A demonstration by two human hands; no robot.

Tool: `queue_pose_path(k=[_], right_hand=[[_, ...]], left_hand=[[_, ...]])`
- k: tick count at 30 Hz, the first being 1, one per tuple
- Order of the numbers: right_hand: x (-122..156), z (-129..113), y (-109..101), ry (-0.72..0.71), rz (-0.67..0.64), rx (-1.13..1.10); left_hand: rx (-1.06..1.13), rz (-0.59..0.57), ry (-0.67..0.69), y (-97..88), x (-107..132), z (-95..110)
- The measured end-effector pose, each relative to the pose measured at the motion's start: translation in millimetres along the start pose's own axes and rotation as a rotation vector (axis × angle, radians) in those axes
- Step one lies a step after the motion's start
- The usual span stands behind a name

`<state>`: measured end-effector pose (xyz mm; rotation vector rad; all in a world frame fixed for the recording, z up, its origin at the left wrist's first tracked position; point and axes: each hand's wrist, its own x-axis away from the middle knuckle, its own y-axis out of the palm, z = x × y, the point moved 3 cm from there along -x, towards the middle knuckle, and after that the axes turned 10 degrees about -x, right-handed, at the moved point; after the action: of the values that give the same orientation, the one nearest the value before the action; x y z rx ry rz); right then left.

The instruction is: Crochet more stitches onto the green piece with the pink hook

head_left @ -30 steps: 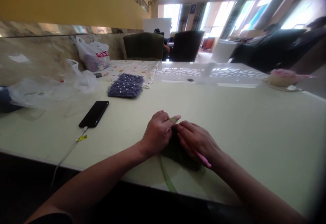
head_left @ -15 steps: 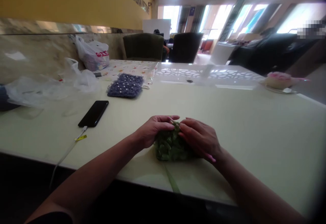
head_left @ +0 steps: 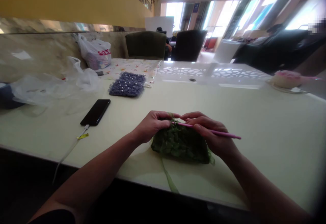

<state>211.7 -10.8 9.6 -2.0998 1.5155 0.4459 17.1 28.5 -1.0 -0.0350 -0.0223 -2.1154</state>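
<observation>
A dark green crocheted piece (head_left: 180,146) with a ruffled, leafy surface stands on the table in front of me. My left hand (head_left: 151,125) pinches its top left edge between thumb and fingers. In my right hand (head_left: 214,132) is a pink crochet hook (head_left: 225,134), its tip at the top edge of the piece close to my left fingertips and its handle pointing right. A green ribbon (head_left: 170,180) trails from under the piece over the table's front edge.
Left of my hands, a black phone (head_left: 96,112) lies with a white cable (head_left: 67,153) plugged in. Farther back are a purple beaded crocheted piece (head_left: 128,84), crumpled clear plastic bags (head_left: 43,90) and a filled white bag (head_left: 98,54). A pink-topped round object (head_left: 286,78) sits at the right.
My right hand has turned and shifted right, so the pink hook now lies across the top of the piece in plain view. More of the green piece shows. The view has shifted slightly.
</observation>
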Motion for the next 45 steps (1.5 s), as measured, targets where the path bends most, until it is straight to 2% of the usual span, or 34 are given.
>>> queue_pose_path(k=[2, 4, 8, 10, 12, 14, 17, 19, 22, 27, 29, 31, 34, 36, 39, 45], right_hand=[[0.2, 0.9, 3.6, -0.008, 0.037, 0.030], [1.1, -1.1, 7.2, -0.020, 0.090, 0.090], [2.2, -8.8, 9.9, -0.027, 0.164, 0.143], [1.8, -10.6, 9.7, -0.031, 0.169, 0.139], [1.8, -9.8, 9.5, -0.043, 0.180, 0.141], [2.9, -7.2, 11.0, -0.067, 0.181, 0.149], [6.3, -2.9, 15.8, -0.119, 0.150, 0.185], [8.4, -1.6, 18.8, -0.161, 0.115, 0.253], [9.1, -3.1, 23.3, -0.249, 0.059, 0.470], [10.2, -10.9, 38.1, -0.453, 0.082, 1.122], [13.0, -13.5, 43.9, -0.467, 0.097, 1.252], [17.3, -16.7, 47.3, -0.493, 0.111, 1.298], [23.4, -21.8, 47.0, -0.610, 0.109, 1.231], [24.1, -23.4, 42.9, -0.668, 0.094, 1.102], [19.5, -22.6, 33.6, -0.654, 0.079, 0.874], [10.4, -24.2, 19.3, -0.493, 0.029, 0.547]], left_hand=[[0.138, -0.068, -0.067, 6.5, 1.7, -5.0], [0.148, -0.140, -0.068, 9.4, 2.4, -5.7], [-0.222, -0.303, 0.049, 0.7, 0.0, 2.3], [-0.372, -0.258, 0.060, -8.1, -3.0, 4.5], [-0.339, -0.149, 0.049, -13.3, -5.4, 4.3], [-0.139, -0.086, 0.026, -10.5, -5.5, 1.7], [0.199, -0.086, -0.038, 3.8, -1.8, -3.5], [0.289, -0.069, -0.066, 12.4, 1.7, -5.1], [0.267, -0.008, -0.075, 19.6, 5.5, -5.7], [0.100, 0.161, 0.003, 23.6, 6.7, -6.7], [0.123, 0.162, -0.023, 24.0, 6.2, -7.5], [0.212, 0.067, -0.089, 23.3, 5.5, -6.9], [0.294, -0.179, -0.175, 19.7, 6.1, -0.9], [0.305, -0.280, -0.177, 14.7, 6.9, 4.5], [0.307, -0.300, -0.148, 6.0, 5.9, 9.3], [0.266, -0.239, -0.129, -8.1, 1.0, 11.1]])
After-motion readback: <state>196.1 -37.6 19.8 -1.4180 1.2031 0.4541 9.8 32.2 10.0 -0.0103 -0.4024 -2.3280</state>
